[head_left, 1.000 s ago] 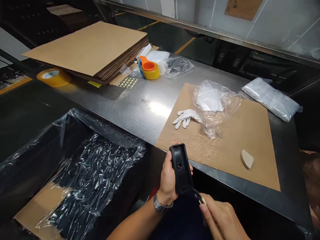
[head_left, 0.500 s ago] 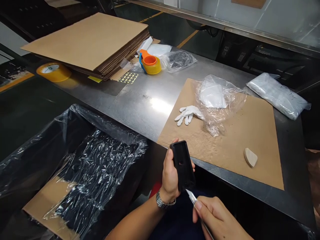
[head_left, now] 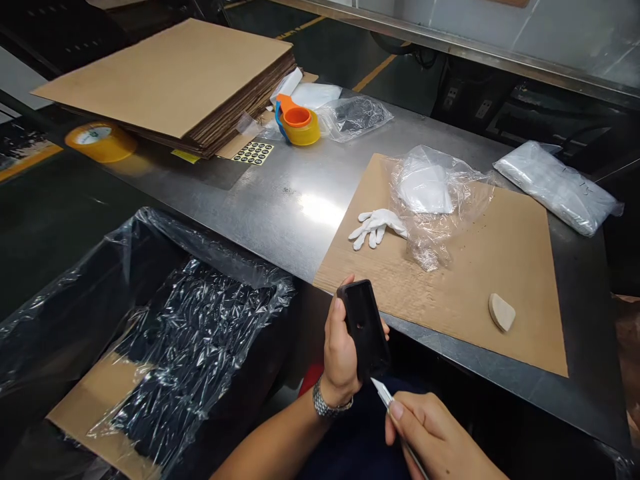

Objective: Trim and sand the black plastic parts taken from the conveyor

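My left hand (head_left: 341,350) is wrapped round a black rectangular tray-like part (head_left: 366,327), its hollow side facing up toward me and a small hole in its floor. In my right hand (head_left: 430,427) is a slim silver craft knife (head_left: 382,392), gripped like a pen. The blade tip is at the lower end of the black part; whether it touches the edge I cannot tell. Beyond my hands, a white glove (head_left: 377,225) lies on a cardboard sheet (head_left: 520,260), beside a clear plastic bag (head_left: 425,183) with white contents.
A wedge-shaped beige block (head_left: 501,312) rests on the cardboard. Folded plastic bags (head_left: 557,187) lie at right on the metal table (head_left: 270,193). Stacked cardboard (head_left: 170,73), a tape roll (head_left: 100,142) and a tape dispenser (head_left: 300,125) are farther back. A plastic-lined bin (head_left: 125,247) stands at left.
The view has shifted very slightly. Both hands keep their grips, and the knife tip stays at the black part's lower end.
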Demonstrator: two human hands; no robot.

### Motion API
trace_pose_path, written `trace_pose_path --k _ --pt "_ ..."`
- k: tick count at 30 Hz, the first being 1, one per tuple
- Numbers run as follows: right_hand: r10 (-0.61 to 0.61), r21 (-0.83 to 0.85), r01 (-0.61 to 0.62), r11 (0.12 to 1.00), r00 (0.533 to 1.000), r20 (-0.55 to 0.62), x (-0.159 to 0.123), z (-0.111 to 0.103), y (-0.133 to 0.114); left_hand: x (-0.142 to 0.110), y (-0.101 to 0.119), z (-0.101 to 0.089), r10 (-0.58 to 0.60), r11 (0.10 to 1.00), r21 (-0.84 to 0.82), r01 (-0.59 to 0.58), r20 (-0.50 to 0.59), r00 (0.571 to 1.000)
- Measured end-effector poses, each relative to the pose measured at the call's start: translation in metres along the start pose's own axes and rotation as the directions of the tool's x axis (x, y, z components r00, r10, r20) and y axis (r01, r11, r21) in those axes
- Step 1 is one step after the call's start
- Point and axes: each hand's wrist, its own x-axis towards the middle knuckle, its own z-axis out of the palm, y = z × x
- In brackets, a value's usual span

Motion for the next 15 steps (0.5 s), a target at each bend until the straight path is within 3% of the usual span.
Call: trace_pose_path --k 4,15 --pt "-0.001 -0.014 0.000 1.000 0.999 -0.052 0.001 0.001 0.003 0.000 -0.001 -0.001 0.053 0.998 0.024 -0.053 -0.012 0.999" --pt "-0.019 -0.026 0.018 0.999 0.999 -0.028 0.004 0.004 0.011 -0.002 -0.004 -0.005 0.157 0.984 0.090 -0.157 -0.001 0.988"
